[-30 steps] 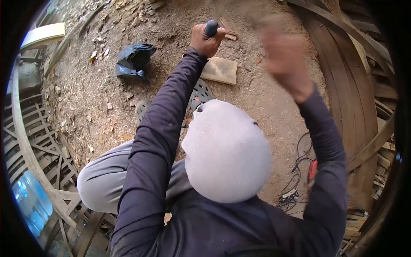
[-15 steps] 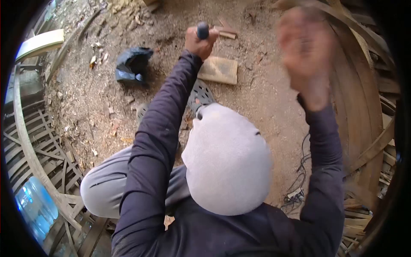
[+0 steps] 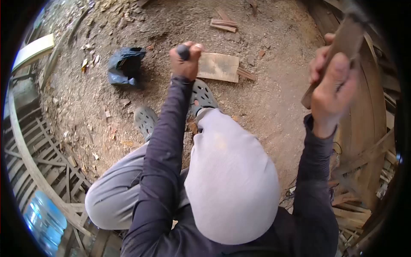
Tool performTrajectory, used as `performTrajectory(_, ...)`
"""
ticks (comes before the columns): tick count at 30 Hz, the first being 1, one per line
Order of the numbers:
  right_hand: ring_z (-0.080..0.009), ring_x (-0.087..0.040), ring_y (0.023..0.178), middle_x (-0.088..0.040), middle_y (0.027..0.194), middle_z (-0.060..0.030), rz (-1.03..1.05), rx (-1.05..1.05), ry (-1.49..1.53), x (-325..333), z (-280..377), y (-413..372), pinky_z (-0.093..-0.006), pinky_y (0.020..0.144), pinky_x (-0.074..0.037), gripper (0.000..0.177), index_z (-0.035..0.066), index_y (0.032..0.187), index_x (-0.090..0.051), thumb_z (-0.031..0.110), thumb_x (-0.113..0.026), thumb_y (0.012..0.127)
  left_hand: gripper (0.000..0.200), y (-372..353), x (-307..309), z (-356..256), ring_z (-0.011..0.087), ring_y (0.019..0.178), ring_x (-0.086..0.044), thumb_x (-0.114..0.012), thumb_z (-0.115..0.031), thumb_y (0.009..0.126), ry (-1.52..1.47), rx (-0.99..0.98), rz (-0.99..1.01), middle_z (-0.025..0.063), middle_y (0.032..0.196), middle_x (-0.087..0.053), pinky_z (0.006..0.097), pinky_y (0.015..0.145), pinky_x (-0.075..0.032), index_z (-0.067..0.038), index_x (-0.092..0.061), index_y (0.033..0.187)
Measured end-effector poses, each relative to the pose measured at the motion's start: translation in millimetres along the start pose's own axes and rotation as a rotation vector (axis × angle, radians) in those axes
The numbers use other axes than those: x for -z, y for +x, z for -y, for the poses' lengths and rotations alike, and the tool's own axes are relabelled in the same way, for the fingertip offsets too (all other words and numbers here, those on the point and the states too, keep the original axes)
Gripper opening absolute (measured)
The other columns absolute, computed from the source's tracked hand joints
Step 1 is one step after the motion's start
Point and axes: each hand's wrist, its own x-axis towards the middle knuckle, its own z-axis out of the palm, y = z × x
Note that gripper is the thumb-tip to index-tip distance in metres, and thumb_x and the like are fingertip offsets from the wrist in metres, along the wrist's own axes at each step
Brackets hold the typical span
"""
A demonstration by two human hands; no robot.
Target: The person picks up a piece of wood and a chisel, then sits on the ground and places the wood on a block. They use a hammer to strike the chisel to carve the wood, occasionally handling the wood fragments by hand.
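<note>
My left hand [image 3: 185,63] is closed in a fist around a tool with a dark round handle [image 3: 183,52]. The handle's end points up at me, and its lower part is hidden under the fist. Right beside the fist lies a pale, flat wooden block [image 3: 219,67] on the ground. Up at the right, my right hand [image 3: 332,85] is wrapped round a flat brown wooden bar [image 3: 338,53], held tilted. The bar's top end is dark and blurred near the edge of the view.
Narrow split sticks [image 3: 224,25] lie ahead, and another strip [image 3: 246,74] touches the block's right side. A dark plastic bag [image 3: 125,66] sits left. My shod feet and bent knees are below. Wooden boards [image 3: 357,107] line the right; a slatted frame and blue bottle [image 3: 45,220] stand left.
The right hand has moved right and down, and the bar in it now shows lengthwise. The left fist has shifted slightly left and down in view. A strip now shows right of the block.
</note>
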Motion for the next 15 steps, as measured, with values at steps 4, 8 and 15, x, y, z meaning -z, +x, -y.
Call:
performTrajectory(4, -0.0205, -0.065, 0.067, -0.065, 0.082, -0.0153, 0.100, -0.155, -0.512, 17, -100, -56, -0.0337, 0.059, -0.048, 0.028, 0.005, 0.117, -0.062, 0.028, -0.057, 0.102, 0.028, 16, 19, -44, 0.0039, 0.055, -0.049, -0.071, -0.022, 0.090, -0.048, 0.034, -0.051, -0.0048, 0.063, -0.054, 0.0224, 0.046, -0.038, -0.004, -0.060, 0.071)
performTrajectory(8, -0.0331, -0.070, 0.082, -0.069, 0.095, -0.0193, 0.189, -0.438, -0.842, 24, -212, -136, -0.0427, 0.072, -0.053, 0.030, 0.006, 0.120, -0.063, 0.025, -0.063, 0.096, 0.028, 18, 65, -42, 0.0026, 0.060, -0.045, -0.073, -0.017, 0.092, 0.324, -0.038, 0.037, -0.0063, 0.064, -0.052, 0.0211, 0.056, -0.040, -0.003, -0.061, 0.071)
performTrajectory(15, -0.0362, -0.052, 0.126, -0.059, 0.131, -0.0177, 0.193, -0.194, -0.816, -33, -272, -159, -0.0477, 0.101, -0.043, 0.042, 0.005, 0.124, -0.061, 0.020, -0.072, 0.087, 0.066, -37, 139, 48, 0.0341, 0.087, -0.072, -0.083, -0.057, 0.071, 1.219, 0.449, 0.036, 0.0179, 0.091, -0.073, 0.0408, 0.081, -0.055, 0.000, -0.071, 0.103)
